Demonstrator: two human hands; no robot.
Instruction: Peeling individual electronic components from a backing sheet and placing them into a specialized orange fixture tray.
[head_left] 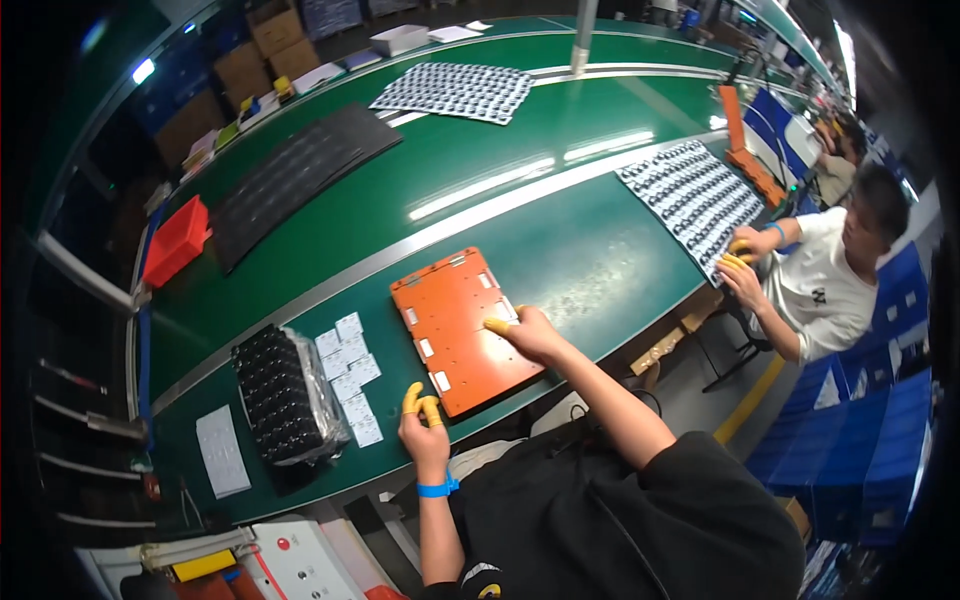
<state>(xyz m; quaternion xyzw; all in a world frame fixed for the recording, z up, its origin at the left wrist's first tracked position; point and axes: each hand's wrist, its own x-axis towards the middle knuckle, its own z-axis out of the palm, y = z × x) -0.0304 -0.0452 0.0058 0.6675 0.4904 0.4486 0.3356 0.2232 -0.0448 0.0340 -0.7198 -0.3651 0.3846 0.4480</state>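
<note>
An orange rectangular board, with small holes and white labels along its sides, lies at an angle on the green bench in front of me. My right hand grips the board's right edge, a yellow-covered finger on its top face. My left hand, wearing yellow finger covers and a blue wristband, is just off the near left corner. Its visible fingers are raised and apart, with nothing seen between them. White printed label cards lie in a patch to the board's left.
Left of the cards sits a black moulded tray stack in clear plastic, beside a paper sheet. A red bin, black sheets and a parts tray occupy the far side. At right, a co-worker handles another tray.
</note>
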